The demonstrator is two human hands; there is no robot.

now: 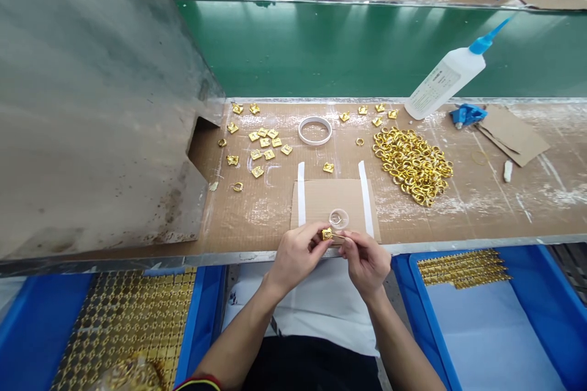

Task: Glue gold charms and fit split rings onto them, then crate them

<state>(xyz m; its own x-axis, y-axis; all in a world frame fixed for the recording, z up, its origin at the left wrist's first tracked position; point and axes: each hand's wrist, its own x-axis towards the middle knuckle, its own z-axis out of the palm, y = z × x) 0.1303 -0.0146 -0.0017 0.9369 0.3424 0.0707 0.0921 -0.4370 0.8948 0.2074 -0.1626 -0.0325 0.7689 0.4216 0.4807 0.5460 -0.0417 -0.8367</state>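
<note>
Over the front edge of the table, my left hand (298,255) pinches a small square gold piece (327,234) between thumb and fingers. My right hand (368,261) is closed on a thin stick (338,236), whose tip reaches the gold piece from the right. Just beyond my fingers sits a small transparent round dish (345,219) with a little of something in it. It rests on a cardboard sheet (332,195) held down by white tape strips. One more square gold piece (328,167) lies beyond that sheet.
A pile of gold rings (413,165) lies right; several gold squares (265,142) are spread left. Behind are a tape roll (315,142) and a tilted bottle (444,82). A metal housing (101,104) blocks the left. Blue bins (550,293) flank my lap. People sit opposite.
</note>
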